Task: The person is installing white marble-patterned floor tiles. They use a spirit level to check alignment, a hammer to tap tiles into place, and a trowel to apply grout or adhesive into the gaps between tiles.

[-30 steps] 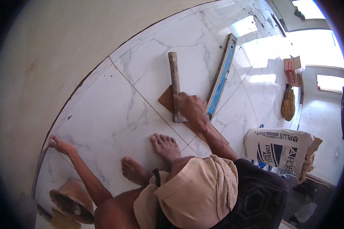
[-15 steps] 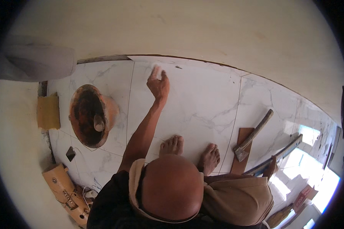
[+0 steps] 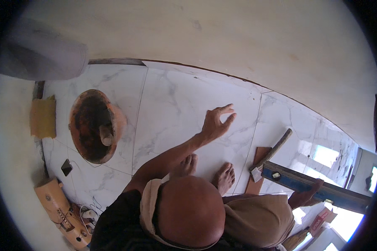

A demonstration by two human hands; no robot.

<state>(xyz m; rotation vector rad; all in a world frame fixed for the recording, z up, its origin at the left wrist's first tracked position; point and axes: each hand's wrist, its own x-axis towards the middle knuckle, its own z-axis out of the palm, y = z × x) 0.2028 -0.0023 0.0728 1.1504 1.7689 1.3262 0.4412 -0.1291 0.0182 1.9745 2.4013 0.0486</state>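
My left hand hangs over the white marbled floor tiles, thumb and fingers apart with nothing between them. At the right, my right hand grips a long blue spirit level, which is raised and slants down to the right. The level's left end reaches over a wooden-handled hatchet-like tool. Beneath that tool lies a narrow brown board. Part of my right hand is hidden behind the level.
An orange-brown bucket with a rounded grey object in it stands tilted on the left. Beyond it are a yellow-brown block, a small dark square and a tan box with wires. A pale wall bounds the far side.
My left hand has moved from near the far wall toward the right and closer to me. My right hand has lifted the spirit level and swung its left end away from me.
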